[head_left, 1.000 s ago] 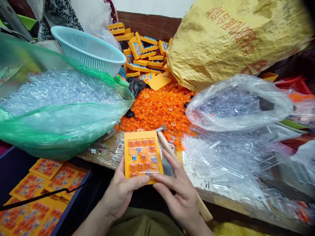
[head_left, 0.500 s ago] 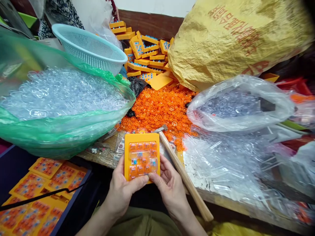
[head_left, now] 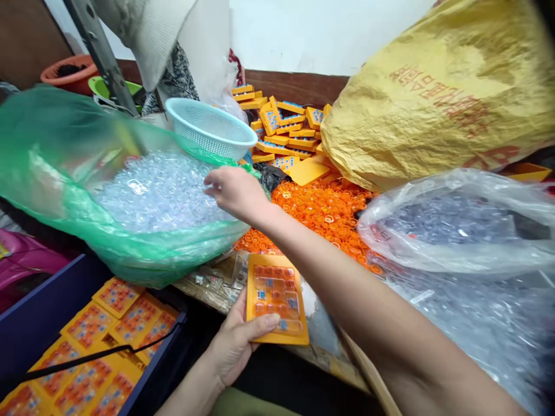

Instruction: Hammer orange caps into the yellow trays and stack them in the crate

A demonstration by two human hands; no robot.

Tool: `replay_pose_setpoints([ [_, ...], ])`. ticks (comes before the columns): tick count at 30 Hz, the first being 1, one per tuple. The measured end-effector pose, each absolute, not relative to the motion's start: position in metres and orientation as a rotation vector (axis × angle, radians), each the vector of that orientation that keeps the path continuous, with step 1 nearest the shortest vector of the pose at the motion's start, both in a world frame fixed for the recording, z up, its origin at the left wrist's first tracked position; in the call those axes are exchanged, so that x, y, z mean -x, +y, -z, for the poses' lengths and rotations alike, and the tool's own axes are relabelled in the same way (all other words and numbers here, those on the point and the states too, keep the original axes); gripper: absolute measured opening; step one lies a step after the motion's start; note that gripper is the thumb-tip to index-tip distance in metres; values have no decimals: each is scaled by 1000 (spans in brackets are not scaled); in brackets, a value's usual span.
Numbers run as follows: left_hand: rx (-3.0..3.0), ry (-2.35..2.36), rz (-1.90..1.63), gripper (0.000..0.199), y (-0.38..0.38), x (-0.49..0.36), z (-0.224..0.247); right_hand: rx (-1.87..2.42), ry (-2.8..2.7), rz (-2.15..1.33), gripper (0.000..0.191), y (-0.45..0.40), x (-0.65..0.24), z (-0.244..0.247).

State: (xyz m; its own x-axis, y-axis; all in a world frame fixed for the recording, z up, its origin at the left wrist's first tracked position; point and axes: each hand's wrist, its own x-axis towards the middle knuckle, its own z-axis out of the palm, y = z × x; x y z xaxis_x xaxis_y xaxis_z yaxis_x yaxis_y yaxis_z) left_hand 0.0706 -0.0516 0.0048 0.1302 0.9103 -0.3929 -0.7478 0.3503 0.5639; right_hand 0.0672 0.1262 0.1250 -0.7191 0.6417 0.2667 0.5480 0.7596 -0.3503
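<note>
A yellow-orange tray with orange and clear pieces in its compartments is in my left hand, thumb on its lower face. My right hand is stretched across to the left, over the right part of a green plastic bag full of clear plastic pieces. Its fingers are bent and blurred, and I cannot make out anything between them. Orange pieces lie heaped beyond my right forearm. The forearm hides part of the bench and most of the hammer, whose wooden handle shows below it.
At the back are a light blue basket, stacked yellow trays and a large yellow sack. A clear bag stands at right. Filled trays lie in a dark blue crate at lower left. A person's hat shows behind.
My right hand has left the tray and reached up and left over the green bag. My left hand keeps the tray, now slightly tilted. The view has shifted up and left.
</note>
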Motion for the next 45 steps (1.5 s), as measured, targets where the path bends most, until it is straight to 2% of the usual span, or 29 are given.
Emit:
replay_pose_setpoints([
  [3,-257,717,-1248,69,-51,-70,-2,974,-2793,-397,31,138,-28,-114],
  [8,-282,668,-1246,54,-51,-68,1,971,-2863,-330,26,139,-26,-101],
  [13,-295,648,-1251,53,-50,-67,3,998,-2823,-265,28,142,-41,-101],
  [20,-287,671,-1265,54,-51,-69,0,925,-2978,-381,24,140,-54,-106],
  [24,-280,712,-1257,52,-52,-70,-1,920,-2823,-390,22,139,-62,-98],
  [31,-42,755,-1295,46,-49,-72,2,919,-2211,-452,27,110,-104,-103],
  [35,-37,699,-1349,42,-49,-75,3,859,-2038,-637,13,55,-165,-85],
  [39,-81,729,-1373,43,-50,-77,3,864,-2054,-683,23,11,-203,-48],
  [43,-119,775,-1389,49,-52,-80,1,895,-2101,-624,9,-3,-202,-30],
  [45,-157,791,-1410,48,-53,-82,-1,880,-2140,-600,7,-4,-197,-29],
])
